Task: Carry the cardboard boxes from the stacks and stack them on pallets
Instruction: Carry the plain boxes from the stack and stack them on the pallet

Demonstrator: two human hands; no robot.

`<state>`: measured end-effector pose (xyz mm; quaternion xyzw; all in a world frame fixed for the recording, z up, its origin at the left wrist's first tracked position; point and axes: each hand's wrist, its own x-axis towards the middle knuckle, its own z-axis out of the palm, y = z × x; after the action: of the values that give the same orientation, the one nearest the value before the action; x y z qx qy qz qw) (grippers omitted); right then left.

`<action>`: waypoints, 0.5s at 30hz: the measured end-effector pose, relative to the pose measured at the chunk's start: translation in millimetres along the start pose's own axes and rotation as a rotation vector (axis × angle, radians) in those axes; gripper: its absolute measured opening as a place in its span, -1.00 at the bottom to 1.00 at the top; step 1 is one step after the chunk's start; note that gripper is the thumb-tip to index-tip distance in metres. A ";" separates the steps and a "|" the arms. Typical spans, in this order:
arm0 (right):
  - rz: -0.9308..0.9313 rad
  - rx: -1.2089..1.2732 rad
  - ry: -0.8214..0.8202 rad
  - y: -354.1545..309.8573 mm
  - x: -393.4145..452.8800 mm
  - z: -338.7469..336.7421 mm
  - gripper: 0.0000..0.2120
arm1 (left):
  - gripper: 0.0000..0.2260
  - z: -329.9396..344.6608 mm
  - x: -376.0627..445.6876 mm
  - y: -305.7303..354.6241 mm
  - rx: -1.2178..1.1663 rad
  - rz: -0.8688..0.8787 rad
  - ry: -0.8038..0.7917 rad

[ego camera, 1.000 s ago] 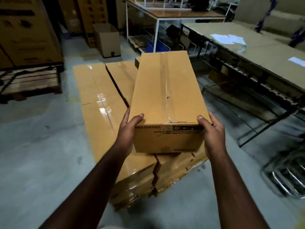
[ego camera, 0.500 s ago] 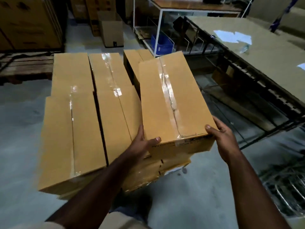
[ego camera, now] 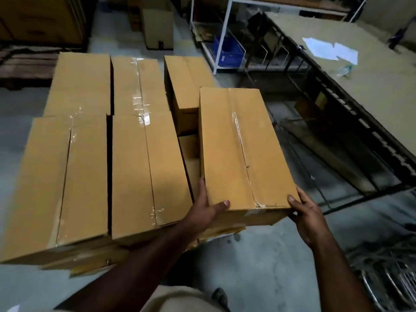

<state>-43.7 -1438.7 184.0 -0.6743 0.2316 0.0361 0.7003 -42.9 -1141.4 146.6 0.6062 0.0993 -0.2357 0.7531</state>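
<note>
A grey concrete floor point(ego camera: 258, 262) runs under everything here, dim and scuffed. To the right of the box stack point(ego camera: 108, 158) stands a long table point(ego camera: 387, 91) on a dark metal frame, with white papers point(ego camera: 331, 50) lying on its top. Beyond the stack's far right corner is a white-framed shelf unit point(ego camera: 227, 34) holding a blue crate point(ego camera: 227, 50), and straight behind the stack a lone upright carton point(ego camera: 157, 28) stands on the floor. A wooden pallet point(ego camera: 24, 68) lies off the stack's far left corner, below tall brown cartons. The stack itself is taped brown boxes laid side by side in rows. At its near right corner the carried box point(ego camera: 243, 149) sits above lower boxes, just beside the middle row. The left hand point(ego camera: 202, 210) clasps its near left corner, thumb on top; the right hand point(ego camera: 308, 215) clasps the near right corner likewise.
</note>
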 end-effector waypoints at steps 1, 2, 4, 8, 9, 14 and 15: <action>0.008 -0.006 -0.020 3.3 9.7 -5.1 0.12 | 0.00 3.6 3.1 -5.7 0.002 -0.021 0.019; 0.019 -0.018 -0.027 6.5 17.4 -8.2 0.09 | 0.02 6.1 5.0 -11.2 0.005 -0.045 0.035; 0.042 -0.040 -0.083 12.9 30.3 -8.1 -0.23 | 0.05 9.5 6.2 -20.6 0.009 -0.077 0.068; 0.058 -0.164 -0.183 40.3 55.7 -11.8 -0.49 | -0.02 6.0 14.5 -35.9 0.042 -0.086 0.116; 0.072 -0.187 -0.218 46.5 64.4 -13.5 -0.50 | -0.05 5.4 18.4 -37.6 0.072 -0.079 0.119; 0.096 -0.267 -0.337 68.9 110.1 -20.8 -0.53 | -0.16 10.0 41.6 -52.0 0.181 -0.120 0.188; 0.099 -0.273 -0.355 70.9 115.6 -19.0 -0.52 | -0.15 10.7 44.6 -56.4 0.193 -0.129 0.201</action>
<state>28.2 -1481.0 75.4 -0.7335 0.1305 0.2198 0.6298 -32.4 -1170.9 80.9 0.6886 0.1900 -0.2302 0.6609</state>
